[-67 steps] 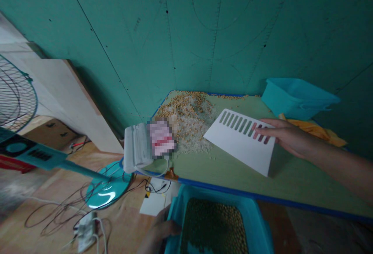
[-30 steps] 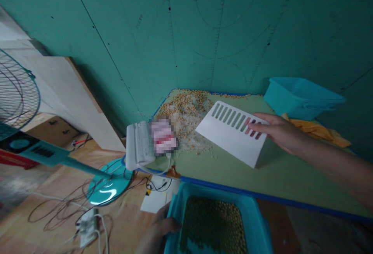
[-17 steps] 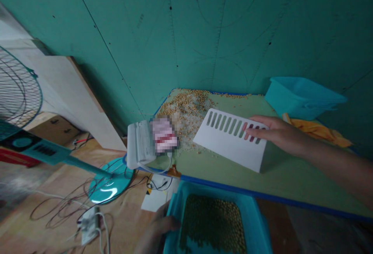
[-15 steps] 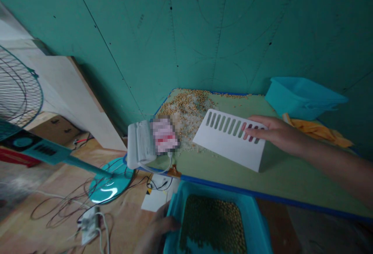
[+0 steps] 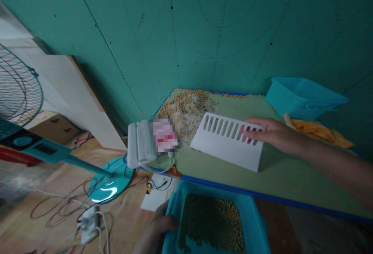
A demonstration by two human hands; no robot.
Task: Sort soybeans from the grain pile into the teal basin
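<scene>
A white slotted scraper board (image 5: 225, 145) is gripped at its right end by my right hand (image 5: 268, 131), fingers passing through the slots. Its lower edge slants over the pale green tabletop (image 5: 204, 167), beside scattered tan beans (image 5: 189, 102) mixed with whitish, clear bits. Below the table's front edge, my left hand (image 5: 160, 225) grips the left rim of a blue bin (image 5: 256, 223), thumb over the rim and the other fingers hidden. Dark green grains (image 5: 198, 219) and tan beans lie inside that bin.
A second blue bin (image 5: 303, 98) and an orange cloth (image 5: 320, 131) are at the table's right. A white device (image 5: 140, 143) and a blurred-out pink screen (image 5: 165, 134) occupy the left corner. A standing fan (image 5: 84, 164), cables and a power strip (image 5: 89, 225) are further left.
The white board has shifted slightly left and down with my right hand. My left hand stays on the bin's rim.
</scene>
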